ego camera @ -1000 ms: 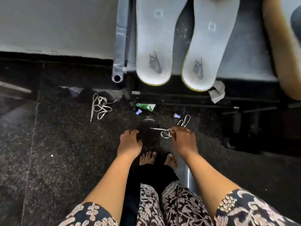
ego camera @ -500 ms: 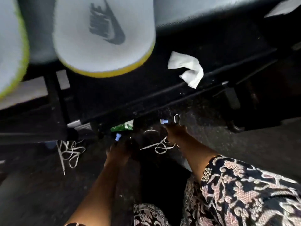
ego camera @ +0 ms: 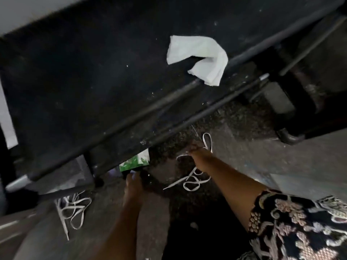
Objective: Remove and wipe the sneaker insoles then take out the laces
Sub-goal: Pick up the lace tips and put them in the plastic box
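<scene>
Your right hand pinches the white flat shoelace. Its loose length trails from that grip back toward you. Your left hand, left of the grip, is too dark to tell.

Setting: you were in what looked like a lived-in home room.
- speckled dark stone floor
- low dark-topped surface on black metal rails
- crumpled white tissue on that surface
- green-and-white packet under the frame
- loose white laces on the floor
</scene>
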{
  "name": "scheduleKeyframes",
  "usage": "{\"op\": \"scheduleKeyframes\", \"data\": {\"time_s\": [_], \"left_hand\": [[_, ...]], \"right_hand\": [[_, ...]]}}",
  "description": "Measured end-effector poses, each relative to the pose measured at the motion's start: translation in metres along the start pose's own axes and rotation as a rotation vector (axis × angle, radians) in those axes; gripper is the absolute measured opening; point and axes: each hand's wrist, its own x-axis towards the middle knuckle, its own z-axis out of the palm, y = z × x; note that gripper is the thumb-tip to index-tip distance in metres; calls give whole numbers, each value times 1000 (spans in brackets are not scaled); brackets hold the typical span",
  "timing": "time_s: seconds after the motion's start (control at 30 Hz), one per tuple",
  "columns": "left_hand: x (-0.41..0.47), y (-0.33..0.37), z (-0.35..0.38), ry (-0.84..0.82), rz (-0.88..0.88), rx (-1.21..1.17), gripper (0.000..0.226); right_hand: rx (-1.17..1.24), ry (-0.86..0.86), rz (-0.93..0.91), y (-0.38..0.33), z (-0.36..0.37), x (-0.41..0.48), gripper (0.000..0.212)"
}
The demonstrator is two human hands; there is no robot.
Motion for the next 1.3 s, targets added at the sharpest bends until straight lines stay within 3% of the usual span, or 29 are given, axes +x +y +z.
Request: {"op": "scheduleKeyframes", "data": {"time_s": [0.13,0.23,0.33,0.43,0.6,0.67,0.8,0.9,1.13,1.3], "left_hand": [[-1,11,9,88,-47,22,52],[0,9,11,60,-103,62,49],[-5,10,18,-38,-23,124,47],[-28,23,24,-160,14,27,51],[-91,71,8,-92,86,-55,32],[-127,94,-10,-61,77,-192,25],[-210,141,-58,-219,-66,-673,4],[-267,180,-100,-288,-81,-829,16],[-383,266,-207,-393,156,-871,9],[-437,330,-268,-385,371,-777,9]], "right_hand": [[63,1,23,4,-3,-8,38],[140,52,18,2,-10,-14,34],[255,107,38,1,-14,-21,35],[446,101,60,-6,-20,-38,33],[660,108,60,-21,-51,-82,43],[741,166,61,-22,-70,-110,47],[935,184,171,-26,-111,-174,40],[1023,178,303,-28,-155,-226,34],[1302,171,335,-46,-313,-378,4],[1637,290,267,-47,-376,-445,15]]}}
